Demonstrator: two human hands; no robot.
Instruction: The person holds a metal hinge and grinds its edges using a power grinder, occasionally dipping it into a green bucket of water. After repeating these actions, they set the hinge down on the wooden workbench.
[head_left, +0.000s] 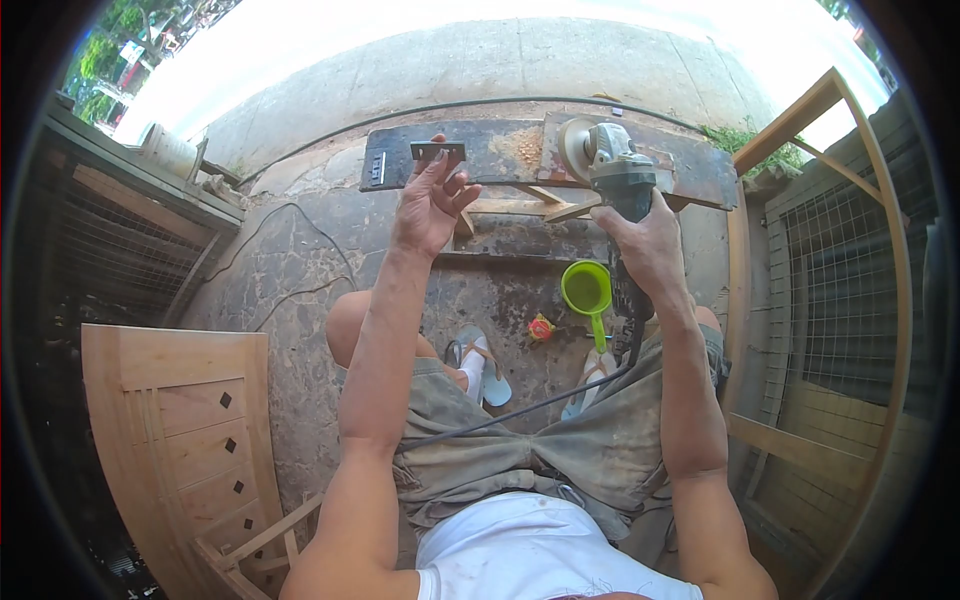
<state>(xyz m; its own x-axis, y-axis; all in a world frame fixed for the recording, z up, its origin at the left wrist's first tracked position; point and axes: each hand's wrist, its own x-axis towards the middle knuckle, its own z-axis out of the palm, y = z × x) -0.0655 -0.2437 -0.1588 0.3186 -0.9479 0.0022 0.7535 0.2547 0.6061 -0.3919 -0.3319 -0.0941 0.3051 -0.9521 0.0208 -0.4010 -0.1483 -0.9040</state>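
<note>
Raised over the left part of a dark wooden bench, my left hand pinches a small dark metal plate with holes. My right hand is wrapped round the body of an angle grinder at the bench's right part. The grinder's round disc faces left, apart from the plate. Several small metal pieces lie at the bench's left end. Between disc and plate, light brown crumbs are scattered on the bench top.
A green dipper and a red-yellow object are on the ground before my feet. The grinder's cable crosses my lap. A carved wooden panel stands at left, a wooden frame at right.
</note>
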